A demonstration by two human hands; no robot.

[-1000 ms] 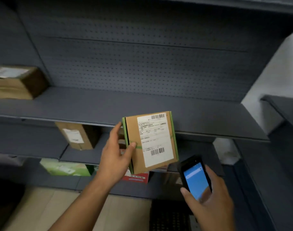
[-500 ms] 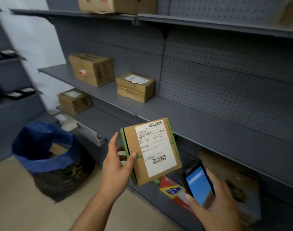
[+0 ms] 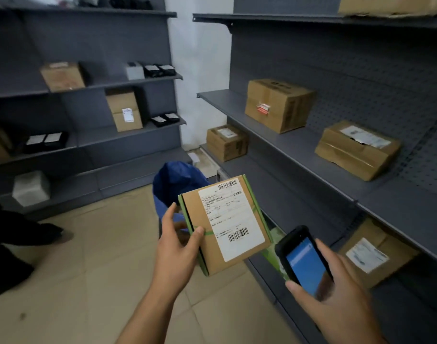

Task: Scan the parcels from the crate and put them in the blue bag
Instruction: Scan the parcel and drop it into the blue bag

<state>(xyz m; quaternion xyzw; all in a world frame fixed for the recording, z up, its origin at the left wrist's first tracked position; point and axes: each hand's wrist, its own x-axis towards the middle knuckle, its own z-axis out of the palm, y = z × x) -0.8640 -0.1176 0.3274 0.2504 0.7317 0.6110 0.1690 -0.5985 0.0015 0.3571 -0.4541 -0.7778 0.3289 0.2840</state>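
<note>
The parcel (image 3: pixel 225 224) is gripped by the left hand (image 3: pixel 177 240) at its left edge. The thumb is pressed on the front and the fingers are curled round the back. The white label (image 3: pixel 231 219) is turned up toward the camera. The scanner (image 3: pixel 303 261) is gripped by the right hand (image 3: pixel 336 301), just to the right of the parcel and a little nearer, with its blue screen lit.

The blue bag (image 3: pixel 174 181) is seen on the floor (image 3: pixel 93 256) just beyond the parcel, and part of it is hidden behind the parcel. Brown boxes are kept on the grey shelves (image 3: pixel 299 150) to the right and far left. No crate is seen.

The parcel is held by one edge only, so it could tip or slip from the hand. The mouth of the bag is partly hidden, so it could be missed and the parcel dropped on the floor. Whether the label is scanned yet cannot be told.

Half a second ago the bag was seen far to the left, well apart from the parcel. Now it is right behind the parcel. Both grips are unchanged.
</note>
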